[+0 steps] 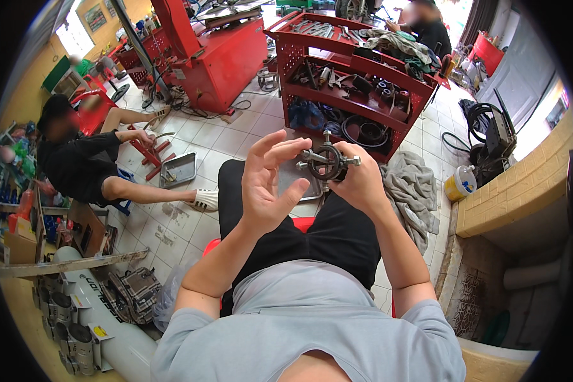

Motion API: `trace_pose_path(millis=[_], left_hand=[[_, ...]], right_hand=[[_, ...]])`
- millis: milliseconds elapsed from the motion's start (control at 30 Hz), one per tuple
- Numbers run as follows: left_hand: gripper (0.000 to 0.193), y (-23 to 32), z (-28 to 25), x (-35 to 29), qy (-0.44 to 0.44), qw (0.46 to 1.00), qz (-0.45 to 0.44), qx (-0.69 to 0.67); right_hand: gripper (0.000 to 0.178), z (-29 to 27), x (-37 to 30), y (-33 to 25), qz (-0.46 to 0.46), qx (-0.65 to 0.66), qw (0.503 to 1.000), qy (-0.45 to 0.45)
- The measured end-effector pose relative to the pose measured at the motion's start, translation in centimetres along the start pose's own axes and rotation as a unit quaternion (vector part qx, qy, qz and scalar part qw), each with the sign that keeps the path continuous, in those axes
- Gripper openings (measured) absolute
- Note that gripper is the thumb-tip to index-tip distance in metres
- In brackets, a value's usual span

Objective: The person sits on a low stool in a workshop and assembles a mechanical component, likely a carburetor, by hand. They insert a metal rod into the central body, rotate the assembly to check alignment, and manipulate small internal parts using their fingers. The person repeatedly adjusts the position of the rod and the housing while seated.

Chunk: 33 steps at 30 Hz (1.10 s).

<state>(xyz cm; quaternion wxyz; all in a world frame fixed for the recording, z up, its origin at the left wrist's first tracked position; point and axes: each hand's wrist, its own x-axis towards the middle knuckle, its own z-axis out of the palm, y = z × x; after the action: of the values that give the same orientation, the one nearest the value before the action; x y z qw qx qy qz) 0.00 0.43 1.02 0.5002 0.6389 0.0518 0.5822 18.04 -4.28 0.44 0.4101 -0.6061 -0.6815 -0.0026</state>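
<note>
Above my lap, my right hand [361, 180] grips a dark, round metal hub [325, 162] by its right side. Several bolts with pale metal ends stick out around the hub's ring. My left hand [270, 181] is beside it on the left, fingers stretched and thumb apart, palm turned toward the part. Its fingertips come close to one bolt [306, 153]; whether they touch it I cannot tell. Below and partly behind the hub, a grey metal tray [311, 190] shows between my knees.
A red tool cart [356, 62] with wrenches and parts stands ahead. Rags [409, 191] lie on the floor at right, near a yellow-and-white bucket [459, 183]. At left a seated person [83, 149] works beside another tray [179, 170]. An engine-like metal block [134, 295] sits lower left.
</note>
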Motion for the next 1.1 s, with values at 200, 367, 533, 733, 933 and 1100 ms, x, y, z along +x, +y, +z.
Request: trace_pose_path(millis=[200, 367, 533, 733, 933, 1100], left_hand=[[0.062, -0.4, -0.8, -0.3, 0.004, 1.0, -0.012, -0.001], [0.062, -1.4, -2.0, -0.8, -0.004, 1.0, -0.002, -0.025], [0.063, -0.9, -0.8, -0.4, -0.002, 1.0, 0.018, -0.022], [0.061, -0.6, -0.6, -0.6, 0.019, 0.999, 0.011, -0.043], [0.055, -0.6, -1.1, -0.3, 0.007, 1.0, -0.001, 0.024], [0.047, 0.0, -0.6, -0.2, -0.04, 0.993, -0.008, 0.112]], right_hand=[[0.044, 0.6, 0.0, 0.8, -0.043, -0.005, 0.999, 0.002], [0.044, 0.5, 0.0, 0.1, -0.017, 0.002, 1.0, -0.001], [0.044, 0.3, 0.0, 0.2, 0.026, 0.025, 0.999, -0.006], [0.046, 0.4, -0.1, 0.0, -0.001, 0.027, 1.0, -0.002], [0.046, 0.5, -0.1, 0.0, 0.032, 0.04, 0.999, -0.014], [0.046, 0.4, -0.1, 0.0, 0.019, 0.034, 0.999, -0.011]])
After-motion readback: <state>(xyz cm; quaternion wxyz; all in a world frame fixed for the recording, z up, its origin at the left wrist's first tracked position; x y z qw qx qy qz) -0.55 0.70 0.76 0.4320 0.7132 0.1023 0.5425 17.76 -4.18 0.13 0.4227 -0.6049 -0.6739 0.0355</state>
